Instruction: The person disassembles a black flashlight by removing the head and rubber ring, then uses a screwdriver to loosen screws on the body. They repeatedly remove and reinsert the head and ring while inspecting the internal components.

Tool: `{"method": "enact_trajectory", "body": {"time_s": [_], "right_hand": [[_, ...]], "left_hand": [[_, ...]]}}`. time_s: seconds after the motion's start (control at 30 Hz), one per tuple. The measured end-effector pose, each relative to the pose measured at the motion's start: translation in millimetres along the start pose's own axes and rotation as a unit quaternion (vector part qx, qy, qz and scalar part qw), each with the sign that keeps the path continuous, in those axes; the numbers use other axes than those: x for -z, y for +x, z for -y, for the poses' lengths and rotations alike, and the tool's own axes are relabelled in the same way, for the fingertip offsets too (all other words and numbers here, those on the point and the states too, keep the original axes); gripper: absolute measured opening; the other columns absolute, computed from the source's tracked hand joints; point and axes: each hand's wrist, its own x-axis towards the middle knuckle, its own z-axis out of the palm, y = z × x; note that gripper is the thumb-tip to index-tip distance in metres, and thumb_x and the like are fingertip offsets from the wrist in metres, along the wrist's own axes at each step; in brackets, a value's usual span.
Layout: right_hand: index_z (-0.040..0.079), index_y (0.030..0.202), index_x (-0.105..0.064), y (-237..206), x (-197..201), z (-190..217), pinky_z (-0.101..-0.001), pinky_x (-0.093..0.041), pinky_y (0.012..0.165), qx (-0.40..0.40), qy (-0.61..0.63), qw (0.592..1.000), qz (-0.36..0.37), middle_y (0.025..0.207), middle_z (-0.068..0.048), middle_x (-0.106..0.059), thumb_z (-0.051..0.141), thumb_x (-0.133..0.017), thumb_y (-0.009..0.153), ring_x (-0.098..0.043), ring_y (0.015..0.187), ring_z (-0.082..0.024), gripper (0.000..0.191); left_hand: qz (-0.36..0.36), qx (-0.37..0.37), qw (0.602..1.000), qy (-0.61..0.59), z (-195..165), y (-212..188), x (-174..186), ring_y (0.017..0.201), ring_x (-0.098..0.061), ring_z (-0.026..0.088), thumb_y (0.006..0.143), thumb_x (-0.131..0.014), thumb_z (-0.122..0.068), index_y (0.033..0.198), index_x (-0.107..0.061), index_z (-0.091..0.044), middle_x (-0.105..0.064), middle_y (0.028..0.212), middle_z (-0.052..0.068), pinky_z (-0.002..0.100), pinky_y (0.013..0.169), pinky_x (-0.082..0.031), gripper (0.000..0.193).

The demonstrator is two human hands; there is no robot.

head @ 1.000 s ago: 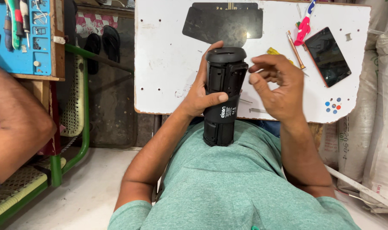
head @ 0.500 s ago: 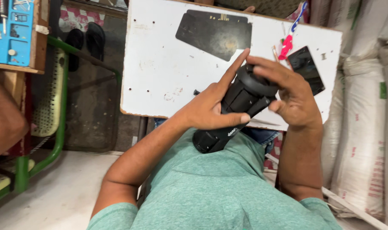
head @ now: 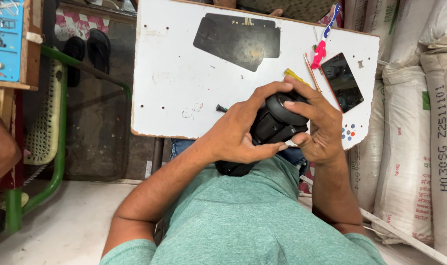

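both hands gripped a black cylindrical device (head: pixel 270 130) held against the chest at the white bench (head: pixel 174 73) edge: left hand (head: pixel 240 135) clasped the body, right hand (head: pixel 316 127) fingers wrapped the round end cap, best turned squarely while the body was braced.

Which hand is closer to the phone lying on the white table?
Right. The right hand grips the top end of the black device just below the phone. The left hand holds the device's other side, farther from the phone.
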Motion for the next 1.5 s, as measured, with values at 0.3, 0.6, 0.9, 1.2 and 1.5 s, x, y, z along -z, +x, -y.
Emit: {"method": "enact_trajectory", "body": {"time_s": [0.3, 0.6, 0.9, 1.2, 1.5], "right_hand": [[0.011, 0.13, -0.068, -5, -3, -4, -0.0395, -0.048, 0.119, -0.037, 0.162, 0.986, -0.014, 0.158, -0.031, -0.049, 0.048, -0.069, 0.102, -0.051, 0.146, -0.035, 0.046], [0.009, 0.125, -0.07, -20, -11, -17, -0.0416, -0.049, 0.117, -0.032, 0.275, 0.959, -0.065, 0.158, -0.031, -0.046, 0.04, -0.074, 0.099, -0.055, 0.141, -0.035, 0.041], [0.0, 0.12, -0.069, -56, -19, -34, -0.0293, -0.05, 0.117, -0.067, 0.195, 0.969, -0.138, 0.129, -0.018, -0.067, 0.036, -0.071, 0.105, -0.066, 0.12, -0.02, 0.039], [0.001, 0.126, -0.066, -54, -21, -34, -0.0273, -0.057, 0.102, -0.084, 0.242, 0.959, -0.122, 0.129, -0.016, -0.064, 0.035, -0.07, 0.105, -0.067, 0.115, -0.017, 0.04], [0.001, 0.128, -0.066, -53, -19, -31, -0.0273, -0.058, 0.099, -0.086, 0.243, 0.959, -0.122, 0.132, -0.018, -0.064, 0.034, -0.07, 0.104, -0.067, 0.115, -0.018, 0.041]], "left_hand": [[-0.003, -0.025, 1.0, -0.011, -1, -4, 2, 0.127, -0.071, 0.032, 0.091, -0.086, -0.032, 0.156, -0.029, -0.012, -0.06, 0.141, 0.018, 0.039, 0.111, -0.058, 0.088], [-0.06, 0.012, 0.993, 0.097, -16, -7, -19, 0.113, -0.074, 0.038, 0.096, -0.078, -0.046, 0.162, -0.014, -0.005, -0.065, 0.13, 0.028, 0.042, 0.099, -0.062, 0.101], [-0.061, 0.04, 0.994, 0.083, -4, -11, -25, 0.102, -0.078, 0.038, 0.1, -0.07, -0.051, 0.163, -0.017, -0.005, -0.067, 0.121, 0.028, 0.042, 0.088, -0.068, 0.094], [-0.07, 0.049, 0.994, 0.072, -3, -13, -27, 0.105, -0.078, 0.037, 0.101, -0.07, -0.047, 0.163, -0.018, -0.004, -0.069, 0.12, 0.025, 0.043, 0.09, -0.066, 0.091], [-0.06, 0.044, 0.995, 0.068, -1, -10, -28, 0.105, -0.078, 0.036, 0.101, -0.069, -0.046, 0.162, -0.016, -0.004, -0.069, 0.12, 0.026, 0.041, 0.091, -0.067, 0.091]]}}
